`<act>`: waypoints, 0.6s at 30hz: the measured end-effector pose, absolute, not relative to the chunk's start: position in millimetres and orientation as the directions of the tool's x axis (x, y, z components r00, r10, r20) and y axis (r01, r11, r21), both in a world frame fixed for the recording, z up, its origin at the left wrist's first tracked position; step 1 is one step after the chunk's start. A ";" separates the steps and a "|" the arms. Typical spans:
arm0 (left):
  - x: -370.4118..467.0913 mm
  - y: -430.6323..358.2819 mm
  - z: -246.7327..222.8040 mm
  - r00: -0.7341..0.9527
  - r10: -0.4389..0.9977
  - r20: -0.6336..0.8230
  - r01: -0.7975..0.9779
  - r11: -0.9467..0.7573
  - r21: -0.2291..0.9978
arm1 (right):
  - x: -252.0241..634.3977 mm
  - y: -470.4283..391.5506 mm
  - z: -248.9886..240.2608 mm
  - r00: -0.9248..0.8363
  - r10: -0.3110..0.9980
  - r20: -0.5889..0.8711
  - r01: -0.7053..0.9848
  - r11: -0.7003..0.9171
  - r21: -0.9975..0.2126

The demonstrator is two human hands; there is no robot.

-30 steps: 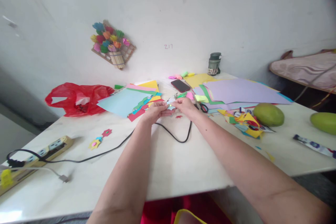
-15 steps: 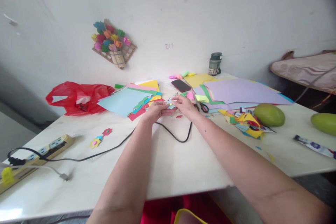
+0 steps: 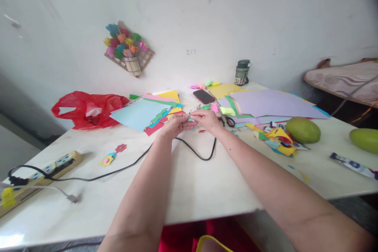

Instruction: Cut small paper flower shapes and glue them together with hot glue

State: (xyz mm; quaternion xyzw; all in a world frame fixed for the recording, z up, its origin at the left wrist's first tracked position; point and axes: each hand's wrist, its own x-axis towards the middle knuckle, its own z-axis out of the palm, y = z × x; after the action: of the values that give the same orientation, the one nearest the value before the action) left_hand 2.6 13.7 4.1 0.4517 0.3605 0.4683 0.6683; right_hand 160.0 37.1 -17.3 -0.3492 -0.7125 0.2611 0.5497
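White table (image 3: 201, 189) against a pale wall (image 3: 265, 15). Near the left edge: power strip (image 3: 63, 161); red plastic bag (image 3: 112, 106) further back. Left part had three cut paper shapes: yellow flower (image 3: 106, 160) with pink centre, blue piece (image 3: 112, 154), red flower (image 3: 121, 148) with green centre. Those looked made up.

Toward the far edge, near mid-width, left hand (image 3: 175, 126) held a small light-blue piece (image 3: 192, 119), thumb and fingers closed on it; right hand (image 3: 208, 120) pinched the same piece, fingertips together. That one looked in work; its exact state was hidden by fingers.

Right of the hands: scissors (image 3: 229, 121) lay unused, lilac sheet (image 3: 265, 102) behind, mostly whole. Scraps (image 3: 279, 141) beside a green fruit (image 3: 303, 130) suggested cutting was well along. Couldn't tell how much was left.
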 end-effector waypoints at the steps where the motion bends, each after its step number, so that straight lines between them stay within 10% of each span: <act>1: 2.9 13.4 4.4 0.304 0.951 -0.061 -0.296 0.154 0.943 | 159.9 36.5 -16.6 -0.149 0.785 0.601 0.206 0.619 -0.758; 18: -6.9 23.7 3.0 -0.021 0.999 -0.032 -0.213 0.027 0.977 | 175.9 15.7 13.0 -0.122 0.925 0.360 0.304 0.380 -0.873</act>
State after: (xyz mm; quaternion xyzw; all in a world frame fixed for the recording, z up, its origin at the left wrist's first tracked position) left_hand -6.9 23.7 3.0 0.4299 0.4571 0.5492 0.5519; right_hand 175.9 15.7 13.0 -0.4543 -0.6765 0.3218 0.4821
